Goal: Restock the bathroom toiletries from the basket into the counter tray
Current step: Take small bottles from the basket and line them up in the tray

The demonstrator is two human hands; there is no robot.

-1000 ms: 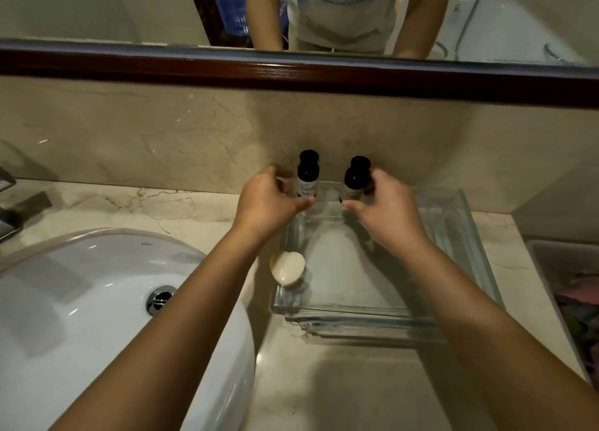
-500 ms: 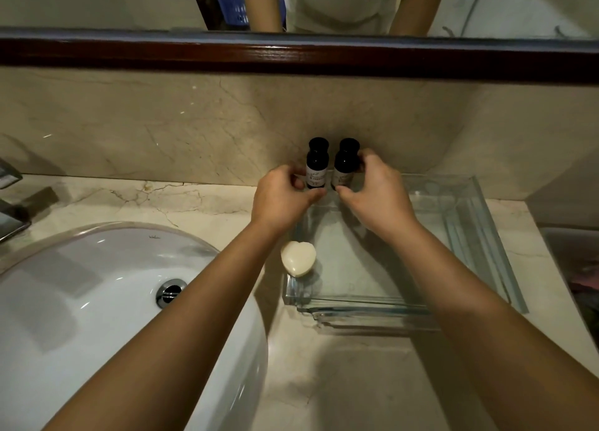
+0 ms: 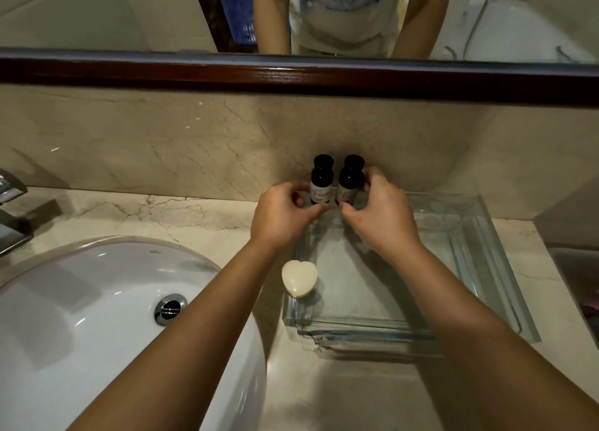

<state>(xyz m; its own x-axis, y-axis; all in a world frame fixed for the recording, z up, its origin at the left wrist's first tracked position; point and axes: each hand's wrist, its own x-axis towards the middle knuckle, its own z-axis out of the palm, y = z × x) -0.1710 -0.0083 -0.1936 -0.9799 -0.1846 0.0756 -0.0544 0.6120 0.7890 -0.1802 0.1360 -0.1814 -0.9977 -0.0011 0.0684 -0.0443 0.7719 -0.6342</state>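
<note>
— Glass is lying nearest: the tray (image 3: 486, 268), with the heart-shaped soap (image 3: 299, 278) sitting at its left rim, on the near side of both grips. Is that shifting?

— No, it is staying put. The change is happening just beyond it. The left hand (image 3: 285, 218) is pinching the left bottle (image 3: 321, 182) low down. The right hand (image 3: 381, 218) is curling its fingers round the right bottle (image 3: 349, 181).

— And a second ago?

— The two dark bottles were standing apart, with a clear gap between the grips. Now they are standing upright side by side, almost touching.

— In the tray?

— At its far left corner, I am judging. The hands are hiding the bases, so I am not seeing whether they are resting on the glass.

— What is that meaning for the restock?

— The pair is looking placed and squared up, so letting go is seeming the only move left here.

— Beyond the grips?

— The marble wall (image 3: 162, 145) is rising right behind the bottles. Above it the mirror (image 3: 97, 9) is showing a blue basket (image 3: 238, 9) behind the person, perhaps the stock.
</note>
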